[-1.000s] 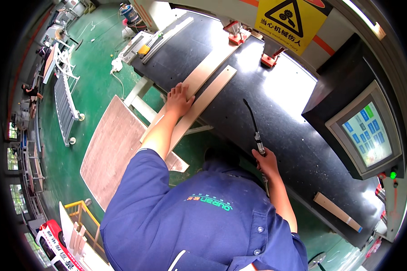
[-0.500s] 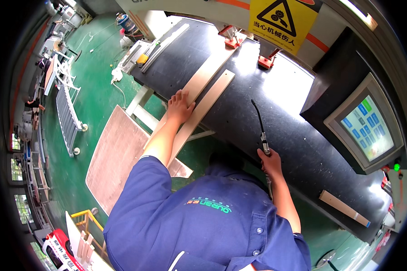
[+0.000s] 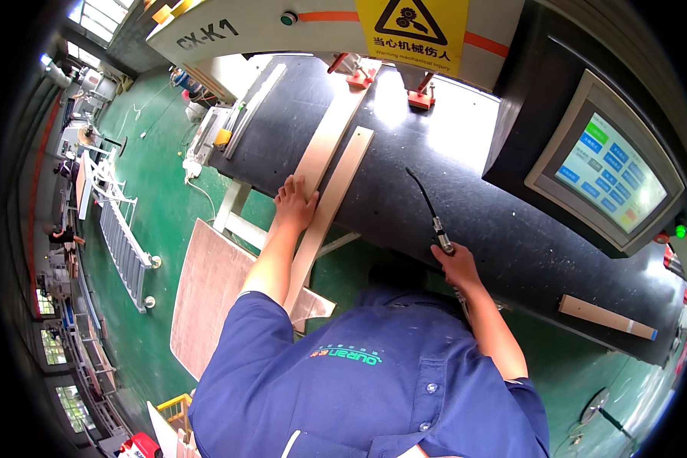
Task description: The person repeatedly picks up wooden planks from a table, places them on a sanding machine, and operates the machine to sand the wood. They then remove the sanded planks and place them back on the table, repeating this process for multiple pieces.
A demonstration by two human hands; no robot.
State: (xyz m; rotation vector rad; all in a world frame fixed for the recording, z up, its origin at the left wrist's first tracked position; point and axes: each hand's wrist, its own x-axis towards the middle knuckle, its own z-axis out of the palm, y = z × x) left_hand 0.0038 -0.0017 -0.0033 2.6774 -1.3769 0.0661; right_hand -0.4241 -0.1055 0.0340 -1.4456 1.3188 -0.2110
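My left hand (image 3: pixel 295 204) lies with its fingers spread on a long pale wooden strip (image 3: pixel 330 137). That strip's far end reaches a red clamp foot (image 3: pixel 361 77). Just right of it, a second wooden strip (image 3: pixel 344 173) with a small hole near its far end runs alongside. Both strips overhang the near edge of the black table (image 3: pixel 404 202). My right hand (image 3: pixel 459 267) is closed around an air blow gun (image 3: pixel 440 227), whose thin black bent nozzle points away over the tabletop.
A second red clamp foot (image 3: pixel 421 100) stands on the table under the machine beam. A control screen (image 3: pixel 609 169) overhangs the right side, beyond a short wooden piece (image 3: pixel 607 317). A large wooden panel (image 3: pixel 206 294) is at left, near a grey roller rack (image 3: pixel 124 248).
The view has tilted and shifted, moving the table and machine in the picture. My left hand stays on the strip, and my right hand still grips the blow gun.
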